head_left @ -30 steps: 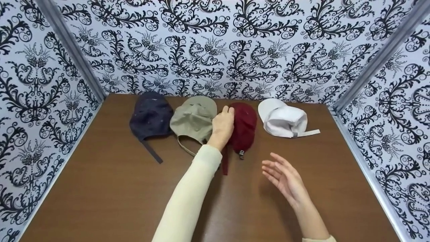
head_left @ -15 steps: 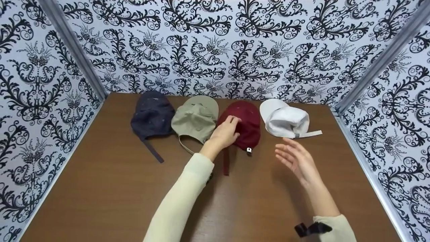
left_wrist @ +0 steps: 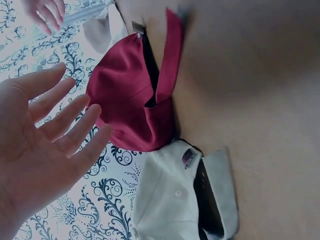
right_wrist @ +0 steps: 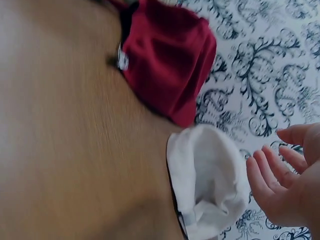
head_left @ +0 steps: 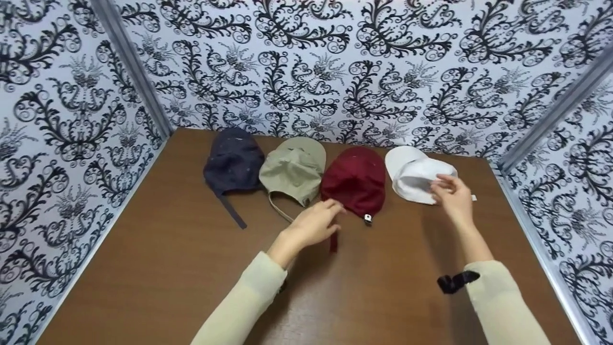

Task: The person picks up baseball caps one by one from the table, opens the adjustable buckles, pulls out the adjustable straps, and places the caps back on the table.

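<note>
Four caps would be several in a row along the back of the table: a navy cap [head_left: 233, 163], a khaki cap [head_left: 292, 172], a red cap [head_left: 354, 179] and a white cap [head_left: 421, 175]. My left hand [head_left: 313, 224] hovers in front of the red cap, near its loose strap, fingers relaxed and holding nothing; the left wrist view shows its palm and spread fingers [left_wrist: 75, 120]. Over the right side of the white cap is my right hand [head_left: 452, 196], fingers loosely bent. In the right wrist view it appears apart from the white cap [right_wrist: 207, 180], with nothing in its grasp.
Behind the caps stands a patterned wall [head_left: 306, 72], with further patterned panels at left and right. Metal posts [head_left: 134, 67] mark the corners. Brown tabletop [head_left: 167, 268] stretches in front of the caps. A black strap [head_left: 457, 281] is on the right sleeve.
My left hand has let go of the red cap and drawn back toward me. The red cap lies more spread out. My right hand has moved forward to the white cap.
</note>
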`<state>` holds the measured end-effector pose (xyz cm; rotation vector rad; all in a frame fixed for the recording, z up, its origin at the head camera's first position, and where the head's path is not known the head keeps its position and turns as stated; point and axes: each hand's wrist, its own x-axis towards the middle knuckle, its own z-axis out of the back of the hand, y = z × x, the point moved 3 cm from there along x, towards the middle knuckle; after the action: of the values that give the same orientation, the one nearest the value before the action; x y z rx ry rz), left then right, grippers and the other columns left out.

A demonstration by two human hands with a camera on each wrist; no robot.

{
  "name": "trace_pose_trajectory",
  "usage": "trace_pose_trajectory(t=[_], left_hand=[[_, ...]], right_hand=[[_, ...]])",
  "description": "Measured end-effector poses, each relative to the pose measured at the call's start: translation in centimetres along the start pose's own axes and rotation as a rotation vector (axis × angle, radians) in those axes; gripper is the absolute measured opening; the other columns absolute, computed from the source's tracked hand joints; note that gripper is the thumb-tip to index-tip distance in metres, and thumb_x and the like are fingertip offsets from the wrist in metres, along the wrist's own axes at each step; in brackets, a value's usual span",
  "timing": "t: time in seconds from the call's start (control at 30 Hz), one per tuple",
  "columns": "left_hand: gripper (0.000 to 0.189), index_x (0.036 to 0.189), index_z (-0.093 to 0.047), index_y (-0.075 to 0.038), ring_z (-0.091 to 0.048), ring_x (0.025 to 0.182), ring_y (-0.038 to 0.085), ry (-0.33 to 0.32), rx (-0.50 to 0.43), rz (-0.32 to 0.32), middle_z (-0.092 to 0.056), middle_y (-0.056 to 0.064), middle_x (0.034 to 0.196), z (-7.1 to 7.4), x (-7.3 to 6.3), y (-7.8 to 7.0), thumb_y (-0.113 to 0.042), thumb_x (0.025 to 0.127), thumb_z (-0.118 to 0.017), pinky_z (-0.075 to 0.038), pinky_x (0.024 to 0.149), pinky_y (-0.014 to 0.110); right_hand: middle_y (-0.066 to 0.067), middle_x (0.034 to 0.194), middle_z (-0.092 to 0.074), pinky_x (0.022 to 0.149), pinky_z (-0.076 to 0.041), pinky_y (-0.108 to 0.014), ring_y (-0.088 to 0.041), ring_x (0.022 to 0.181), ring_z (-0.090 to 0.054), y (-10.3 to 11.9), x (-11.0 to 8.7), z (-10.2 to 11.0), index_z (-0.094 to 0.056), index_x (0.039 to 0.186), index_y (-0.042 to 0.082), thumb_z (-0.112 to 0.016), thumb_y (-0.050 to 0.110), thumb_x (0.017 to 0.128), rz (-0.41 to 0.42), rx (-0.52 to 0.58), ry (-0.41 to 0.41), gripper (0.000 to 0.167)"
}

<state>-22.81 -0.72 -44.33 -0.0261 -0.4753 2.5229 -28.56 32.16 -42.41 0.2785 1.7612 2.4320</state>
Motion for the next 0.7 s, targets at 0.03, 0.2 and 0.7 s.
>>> trace_pose_trajectory(t=[0.03, 0.2, 0.7], left_hand=[[0.033, 0.129, -0.061, -0.018, -0.060, 0.124, 0.021, 0.005, 0.007, -0.002, -0.059, 0.002, 0.134, -0.1, -0.4, -0.2, -0.024, 0.097, -0.065, -0.050, 0.104, 0.035], [0.032, 0.128, -0.062, -0.021, -0.061, 0.121, 0.020, 0.017, 0.022, -0.007, -0.060, -0.001, 0.133, -0.4, -2.5, -0.9, -0.023, 0.097, -0.065, -0.052, 0.100, 0.034], [0.026, 0.123, -0.064, -0.022, -0.062, 0.111, 0.015, -0.006, -0.011, -0.045, -0.063, -0.006, 0.124, -1.4, -6.4, -2.3, -0.028, 0.098, -0.064, -0.054, 0.094, 0.031]], right_hand=[[0.028, 0.079, -0.061, 0.070, -0.054, -0.009, 0.014, 0.069, -0.059, -0.1, 0.5, 0.3, -0.053, 0.133, -0.009, -0.062, 0.003, 0.095, 0.015, -0.074, -0.025, 0.041], [-0.006, 0.104, -0.076, 0.076, -0.044, -0.009, 0.025, 0.068, -0.049, -1.1, 2.3, 1.4, -0.064, 0.126, 0.002, -0.068, 0.013, 0.091, 0.057, -0.383, -0.118, 0.037], [-0.027, 0.117, -0.060, 0.091, -0.043, -0.064, -0.050, 0.109, -0.057, -2.7, 4.8, 0.8, -0.065, 0.120, -0.001, -0.066, 0.009, 0.091, 0.220, -0.724, -0.112, 0.031]])
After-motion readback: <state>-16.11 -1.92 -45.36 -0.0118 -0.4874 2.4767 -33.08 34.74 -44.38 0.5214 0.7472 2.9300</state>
